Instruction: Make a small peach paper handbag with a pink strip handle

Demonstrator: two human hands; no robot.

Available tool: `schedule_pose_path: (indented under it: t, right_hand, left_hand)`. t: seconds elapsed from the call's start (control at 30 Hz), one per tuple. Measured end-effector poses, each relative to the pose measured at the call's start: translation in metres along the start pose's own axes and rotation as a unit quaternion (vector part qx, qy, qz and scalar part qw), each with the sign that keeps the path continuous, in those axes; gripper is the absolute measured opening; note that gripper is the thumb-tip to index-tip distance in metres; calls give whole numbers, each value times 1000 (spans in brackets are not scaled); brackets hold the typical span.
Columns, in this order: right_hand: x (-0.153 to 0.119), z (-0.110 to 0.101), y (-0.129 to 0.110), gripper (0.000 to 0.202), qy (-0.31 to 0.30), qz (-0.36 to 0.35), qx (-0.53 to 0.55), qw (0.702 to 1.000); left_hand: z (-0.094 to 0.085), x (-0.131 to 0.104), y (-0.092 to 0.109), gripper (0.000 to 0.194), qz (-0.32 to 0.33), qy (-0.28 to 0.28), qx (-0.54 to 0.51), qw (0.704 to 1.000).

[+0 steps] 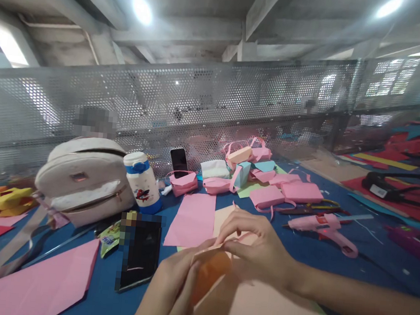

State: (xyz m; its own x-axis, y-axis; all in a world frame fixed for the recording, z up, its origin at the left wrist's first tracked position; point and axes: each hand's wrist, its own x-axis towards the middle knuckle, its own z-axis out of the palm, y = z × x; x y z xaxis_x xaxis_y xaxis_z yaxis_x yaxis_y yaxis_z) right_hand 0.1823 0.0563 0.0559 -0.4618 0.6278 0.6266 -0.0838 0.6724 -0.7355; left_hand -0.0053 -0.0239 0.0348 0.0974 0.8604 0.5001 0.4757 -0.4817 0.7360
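Folding seems underway, the left hand [172,282] and right hand [256,241] together pinching curled peach paper [210,277] above the blue table [102,298], the next move likely calling for an even crease.

The left hand [172,285] rises from the bottom edge, its back turned outward, its thumb [187,286] and fingers closed in a pinch. The right forearm [360,296], bare, reaches in from the right edge, nearly level, to a slightly raised wrist [300,276]. The right hand [263,244] arches over, its fingers bent and thumb tucked beneath, the fingertips close beside the left hand's.
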Motion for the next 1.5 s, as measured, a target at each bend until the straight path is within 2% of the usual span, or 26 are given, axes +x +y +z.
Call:
schedule_pose_path:
  t: [0.13,0.23,0.47,0.9,1.5]
  right_hand:
    - [-1,-1,0,28,9,-51,1,999]
    - [-3,-2,2,25,13,-80,-7,997]
    - [-6,0,1,21,11,-142,-57,988]
    - [-11,1,4,8,-8,-166,-60,984]
    - [-9,1,6,9,-12,-193,-79,978]
  left_hand:
    - [-11,4,-11,47,166,-45,109,979]
    - [-17,7,-12,54,206,-61,143,966]
    - [-18,13,12,3,127,31,67,989]
    - [-14,12,11,7,125,23,13,992]
    - [-12,11,12,5,94,29,1,995]
